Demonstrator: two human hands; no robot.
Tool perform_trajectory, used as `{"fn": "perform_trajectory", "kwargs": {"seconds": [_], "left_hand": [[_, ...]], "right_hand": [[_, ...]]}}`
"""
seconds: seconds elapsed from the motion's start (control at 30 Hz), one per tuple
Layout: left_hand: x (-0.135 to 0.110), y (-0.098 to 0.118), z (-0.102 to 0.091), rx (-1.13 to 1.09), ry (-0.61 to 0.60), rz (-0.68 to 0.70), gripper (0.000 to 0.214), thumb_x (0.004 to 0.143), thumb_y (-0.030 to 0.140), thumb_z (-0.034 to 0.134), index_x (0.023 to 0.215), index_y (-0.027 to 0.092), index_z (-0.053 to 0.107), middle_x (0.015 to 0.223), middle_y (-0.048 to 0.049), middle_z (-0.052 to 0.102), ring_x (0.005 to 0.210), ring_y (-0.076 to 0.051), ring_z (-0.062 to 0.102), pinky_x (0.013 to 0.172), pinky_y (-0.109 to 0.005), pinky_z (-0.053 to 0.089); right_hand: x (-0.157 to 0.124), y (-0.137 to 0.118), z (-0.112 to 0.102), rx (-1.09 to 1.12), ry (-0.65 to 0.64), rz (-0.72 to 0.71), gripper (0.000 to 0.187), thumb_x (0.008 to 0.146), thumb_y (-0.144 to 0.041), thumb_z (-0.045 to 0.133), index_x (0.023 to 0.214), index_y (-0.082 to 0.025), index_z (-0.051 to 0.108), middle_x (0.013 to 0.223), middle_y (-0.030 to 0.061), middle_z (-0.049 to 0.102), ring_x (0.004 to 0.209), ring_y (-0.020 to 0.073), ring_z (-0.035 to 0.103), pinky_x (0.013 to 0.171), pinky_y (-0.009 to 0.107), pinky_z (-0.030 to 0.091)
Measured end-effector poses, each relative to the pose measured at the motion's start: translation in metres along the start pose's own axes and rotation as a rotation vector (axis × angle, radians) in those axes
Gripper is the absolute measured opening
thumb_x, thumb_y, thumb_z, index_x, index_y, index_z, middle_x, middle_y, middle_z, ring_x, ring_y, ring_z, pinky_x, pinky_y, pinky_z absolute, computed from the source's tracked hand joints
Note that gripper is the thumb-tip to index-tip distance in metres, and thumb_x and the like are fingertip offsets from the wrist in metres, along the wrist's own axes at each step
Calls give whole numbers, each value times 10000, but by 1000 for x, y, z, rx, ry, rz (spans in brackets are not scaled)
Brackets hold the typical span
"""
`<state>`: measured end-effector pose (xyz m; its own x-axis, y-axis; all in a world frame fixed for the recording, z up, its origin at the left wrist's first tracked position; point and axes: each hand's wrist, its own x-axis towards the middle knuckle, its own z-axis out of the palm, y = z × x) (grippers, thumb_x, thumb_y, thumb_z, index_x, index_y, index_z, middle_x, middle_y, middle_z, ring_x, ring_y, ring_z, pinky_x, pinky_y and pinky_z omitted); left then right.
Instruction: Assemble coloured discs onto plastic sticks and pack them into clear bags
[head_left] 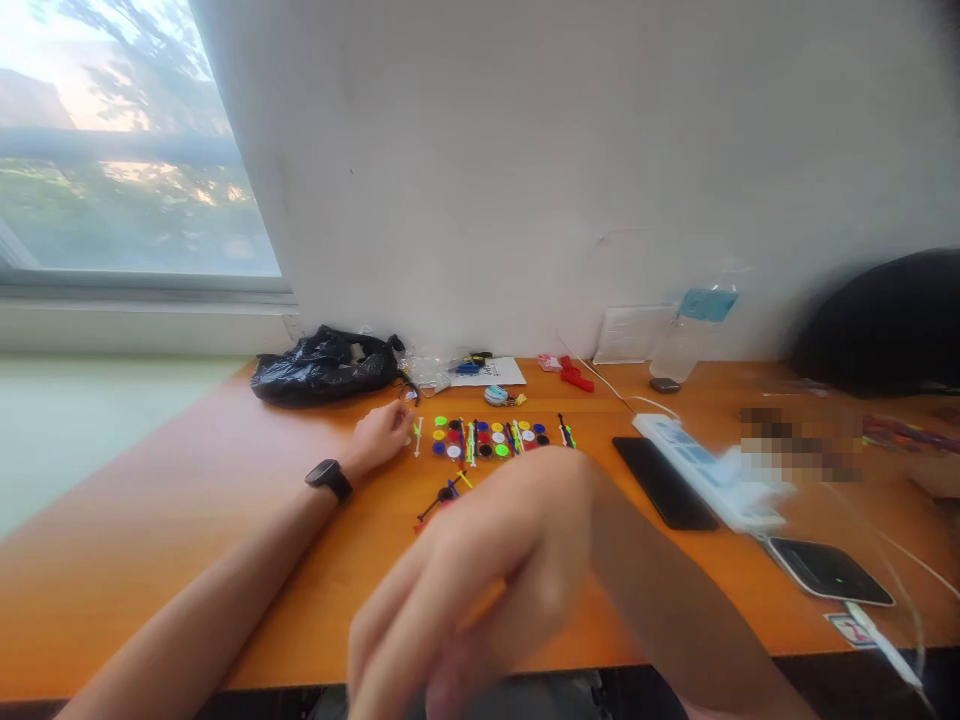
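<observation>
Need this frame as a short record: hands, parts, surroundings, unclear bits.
left hand: at the tabletop, beside a pale stick; watch on wrist
right hand: close to camera, fingers bent, blurred
parts: colored discs and thin sticks laid out beyond the right hand
cluster: black disc with sticks around it, nearer than the layout
back of table, left: black plastic bag
right side: dark phone-like slab, white power strip
unclear: whether either hand holds anything
</observation>
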<state>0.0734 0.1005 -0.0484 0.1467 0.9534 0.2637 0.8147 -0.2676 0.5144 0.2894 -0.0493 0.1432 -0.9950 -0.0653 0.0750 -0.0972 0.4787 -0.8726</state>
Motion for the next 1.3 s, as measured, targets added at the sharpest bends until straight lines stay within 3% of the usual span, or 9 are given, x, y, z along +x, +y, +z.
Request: {"fn": "perform_trajectory", "kwargs": {"seconds": [0.07, 0.13, 0.3, 0.5, 0.57, 0.77, 0.97, 1.17, 1.3], "left_hand": [[2, -3, -1, -93, 47, -9, 287, 989, 477, 508, 913, 224, 622, 848, -35, 708, 736, -203, 609, 641, -282, 347], [5, -5, -3, -244, 105, -12, 317, 971, 504, 527, 876, 215, 613, 794, -18, 662, 716, -189, 565, 643, -278, 350], [9, 2, -11, -537, 153, 9, 369, 935, 551, 545, 845, 194, 577, 757, 3, 552, 704, -157, 480, 645, -263, 368], [2, 27, -15, -832, -9, 18, 409, 942, 572, 561, 790, 206, 461, 679, 41, 386, 579, -104, 370, 540, -241, 326], [-1, 34, -13, -889, -58, 21, 408, 935, 550, 580, 763, 211, 430, 674, 41, 354, 568, -101, 344, 522, -244, 313], [-6, 50, -18, -1132, -144, 5, 404, 926, 477, 642, 744, 206, 404, 695, 49, 295, 564, -84, 298, 501, -234, 245], [-17, 68, -28, -1093, -182, -102, 113, 908, 283, 544, 848, 203, 490, 655, 64, 314, 527, -86, 319, 475, -217, 264], [-51, 86, -17, -1031, -186, 134, 331, 883, 372, 749, 1059, 230, 506, 1050, -40, 672, 743, -125, 661, 634, -248, 512], [-70, 93, -8, -1040, -153, 135, 337, 823, 358, 844, 954, 206, 573, 944, -42, 713, 832, -187, 723, 732, -302, 584]], "right_hand": [[-6, 12, -19, -63, -52, 35, 251, 962, -298, 687, 1180, -220, 782, 1067, 68, 769, 903, 164, 745, 698, 172, 533], [-17, 30, -36, -163, 69, 180, 294, 998, -229, 597, 1255, -242, 738, 1116, 46, 752, 898, 155, 726, 707, 196, 538], [-39, 94, -64, -515, 669, 494, 252, 949, -165, 584, 1148, -207, 734, 985, 52, 740, 800, 181, 660, 679, 268, 501], [-27, 151, -65, -538, 896, 431, 437, 979, -277, 631, 1402, -191, 561, 1353, 128, 632, 969, 197, 646, 848, 322, 509], [-21, 156, -62, -566, 932, 390, 401, 1000, -308, 612, 1381, -196, 559, 1359, 126, 623, 1019, 208, 636, 865, 324, 496], [-20, 145, -61, -489, 928, 395, 172, 1043, -316, 512, 1097, -206, 632, 837, 0, 654, 736, 164, 582, 679, 271, 412], [-39, 141, -48, -492, 1035, 317, 158, 1024, -298, 515, 951, -195, 609, 818, -8, 596, 737, 155, 512, 693, 271, 386], [-79, 145, -3, -323, 1098, 324, 190, 1059, -412, 510, 1041, -239, 587, 805, -7, 554, 714, 172, 498, 660, 288, 393], [-91, 152, 19, -141, 1178, 307, 220, 1064, -480, 516, 1063, -260, 527, 798, -17, 514, 707, 172, 507, 645, 291, 406]]}}
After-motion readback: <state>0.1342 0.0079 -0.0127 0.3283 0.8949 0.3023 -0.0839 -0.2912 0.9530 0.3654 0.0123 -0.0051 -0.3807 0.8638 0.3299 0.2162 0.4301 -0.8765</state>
